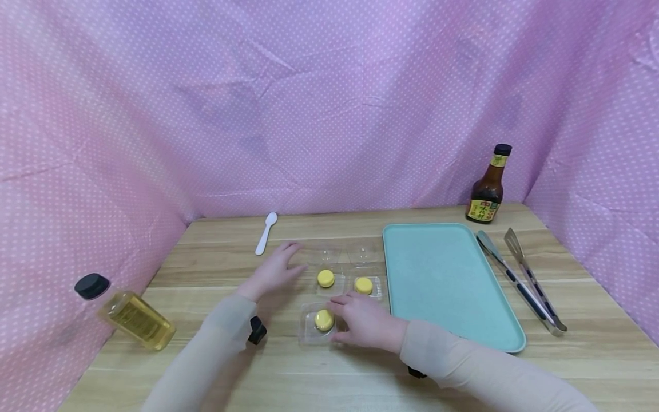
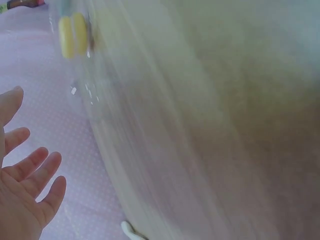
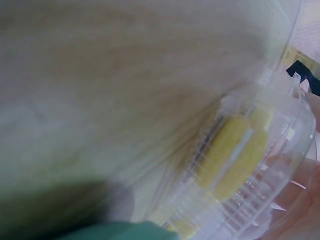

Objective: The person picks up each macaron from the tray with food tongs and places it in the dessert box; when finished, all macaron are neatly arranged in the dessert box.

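Three yellow macarons, each in a clear plastic box, sit mid-table. My right hand (image 1: pixel 365 321) holds the nearest box (image 1: pixel 308 333) by its right side, fingers and thumb spread around it. The macaron (image 3: pixel 231 155) inside shows through the clear plastic in the right wrist view. Behind it are two more boxes, their lids folded back, with a left macaron (image 1: pixel 325 278) and a right macaron (image 1: pixel 363 285). My left hand (image 1: pixel 275 270) is just left of these, fingers spread and holding nothing; in the left wrist view the fingers (image 2: pixel 42 172) are apart.
A turquoise tray (image 1: pixel 445 280) lies right of the boxes, with metal tongs (image 1: pixel 525 283) beyond. A brown sauce bottle (image 1: pixel 486 191) stands at the back right. A white spoon (image 1: pixel 265 234) lies at the back left, and an oil bottle (image 1: pixel 136 317) is at the left edge.
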Motion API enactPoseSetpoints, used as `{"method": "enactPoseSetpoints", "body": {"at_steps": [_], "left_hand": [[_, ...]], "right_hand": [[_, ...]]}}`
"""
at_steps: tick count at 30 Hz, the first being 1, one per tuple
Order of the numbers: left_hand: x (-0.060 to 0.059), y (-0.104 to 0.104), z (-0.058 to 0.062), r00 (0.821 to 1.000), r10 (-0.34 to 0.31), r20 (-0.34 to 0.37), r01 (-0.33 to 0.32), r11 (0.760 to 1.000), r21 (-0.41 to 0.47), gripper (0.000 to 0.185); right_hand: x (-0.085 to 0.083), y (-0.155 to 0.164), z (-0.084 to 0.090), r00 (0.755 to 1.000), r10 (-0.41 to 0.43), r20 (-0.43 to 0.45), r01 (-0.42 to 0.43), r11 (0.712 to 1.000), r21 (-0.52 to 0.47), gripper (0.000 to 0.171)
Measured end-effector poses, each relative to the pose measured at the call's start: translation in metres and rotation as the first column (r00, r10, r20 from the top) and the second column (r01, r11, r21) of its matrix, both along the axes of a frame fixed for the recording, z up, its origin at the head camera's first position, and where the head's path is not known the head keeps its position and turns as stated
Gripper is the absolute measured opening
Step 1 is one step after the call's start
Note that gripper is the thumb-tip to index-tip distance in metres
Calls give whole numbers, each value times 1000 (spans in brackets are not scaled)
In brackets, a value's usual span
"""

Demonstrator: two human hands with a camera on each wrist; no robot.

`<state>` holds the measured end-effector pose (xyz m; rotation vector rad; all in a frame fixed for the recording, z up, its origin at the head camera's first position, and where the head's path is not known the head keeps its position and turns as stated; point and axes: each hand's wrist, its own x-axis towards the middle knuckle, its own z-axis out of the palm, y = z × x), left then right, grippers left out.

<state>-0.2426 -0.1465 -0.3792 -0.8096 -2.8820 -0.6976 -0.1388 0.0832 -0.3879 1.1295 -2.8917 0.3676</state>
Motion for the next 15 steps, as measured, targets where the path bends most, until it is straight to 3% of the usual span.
{"method": "enactPoseSetpoints", "body": {"at_steps": [7,15], "left_hand": [[-14,5,-3,998,41,44,-39,998,-39,54],[-28,16,-3,994,45,99,-35,994,-102,58]], "right_hand": [[1,0,0,1000,-5,6,5,1000,1,58],[1,1,1,1000,7,0,-7,1000,-12,58]]}}
